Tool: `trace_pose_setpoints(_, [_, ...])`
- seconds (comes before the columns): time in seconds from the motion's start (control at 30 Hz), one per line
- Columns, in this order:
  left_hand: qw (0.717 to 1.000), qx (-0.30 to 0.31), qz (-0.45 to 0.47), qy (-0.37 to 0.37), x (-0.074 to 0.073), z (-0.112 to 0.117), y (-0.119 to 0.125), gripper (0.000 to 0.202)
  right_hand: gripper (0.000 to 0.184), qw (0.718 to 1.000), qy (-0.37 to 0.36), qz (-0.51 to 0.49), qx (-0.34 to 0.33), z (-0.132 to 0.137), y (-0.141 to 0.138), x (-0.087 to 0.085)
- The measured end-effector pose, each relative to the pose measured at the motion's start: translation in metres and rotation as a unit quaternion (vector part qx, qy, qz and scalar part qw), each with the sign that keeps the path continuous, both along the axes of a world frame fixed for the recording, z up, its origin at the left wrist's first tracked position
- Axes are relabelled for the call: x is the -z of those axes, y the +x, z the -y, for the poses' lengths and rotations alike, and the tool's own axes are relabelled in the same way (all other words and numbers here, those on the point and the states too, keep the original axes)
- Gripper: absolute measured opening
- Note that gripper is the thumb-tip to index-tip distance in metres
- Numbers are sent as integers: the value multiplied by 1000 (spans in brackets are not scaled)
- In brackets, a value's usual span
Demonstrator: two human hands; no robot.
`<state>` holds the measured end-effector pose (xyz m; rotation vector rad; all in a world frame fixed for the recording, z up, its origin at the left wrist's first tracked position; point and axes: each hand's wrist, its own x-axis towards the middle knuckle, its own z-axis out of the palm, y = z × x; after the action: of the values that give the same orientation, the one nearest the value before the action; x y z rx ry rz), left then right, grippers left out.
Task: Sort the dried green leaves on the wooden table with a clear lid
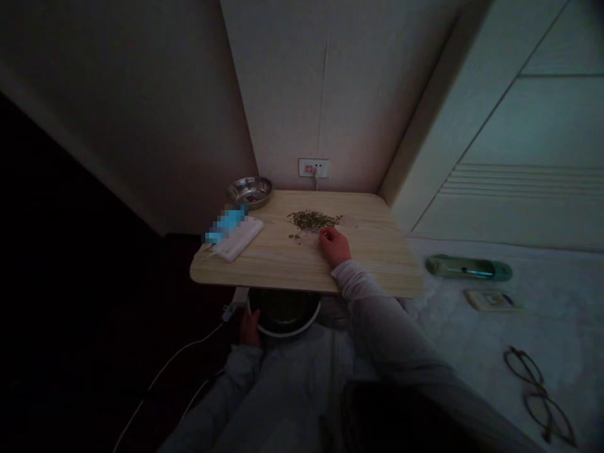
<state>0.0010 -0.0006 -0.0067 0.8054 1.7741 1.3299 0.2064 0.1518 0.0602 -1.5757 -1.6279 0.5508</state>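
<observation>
The right hand [335, 246], fingers bunched, is just beside a loose pile of tiny dark-green grains [310, 220] on a pale wood-grain worktop [278, 270]; whether it pinches any, I cannot tell. The grains should be light, hard and quick to roll, best pinched from above. Lower, the left hand [250, 328] holds a round dark white-rimmed bowl [287, 333], contents too dim to tell. Well beyond it stands a shiny round steel bowl [257, 203], contents unclear.

Long pale-grey right sleeve [377, 308], loosely creased, ends at the wrist just behind the bare right hand [335, 248]. Greyish left sleeve [243, 366], dim, likewise behind the bare left hand [250, 329]; greyish clothing [295, 377] between the sleeves.
</observation>
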Motion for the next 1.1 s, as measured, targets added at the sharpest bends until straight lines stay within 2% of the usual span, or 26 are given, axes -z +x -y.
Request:
trace_pose_setpoints(0.17, [998,-20,54,21,0,0,3,12,20,1000,-1,5,-9,1,0,-1])
trace_pose_setpoints(0.33, [999,-8,40,20,-4,1,2,6,20,1000,-3,10,-9,1,0,-1])
trace_pose_setpoints(0.6, [999,7,33,5,-5,-1,0,7,20,1000,-3,16,-11,1,0,0])
trace_pose_setpoints(0.8, [999,-21,9,34,-4,2,7,22,20,1000,-6,17,-24,1,0,1])
trace_pose_setpoints(1.0, [999,-18,42,22,1,-1,5,20,20,999,1,12,-44,4,0,1])
trace_pose_setpoints(1.1, [997,-35,48,47,1,0,9,25,19,999,3,13,-49,5,0,1])
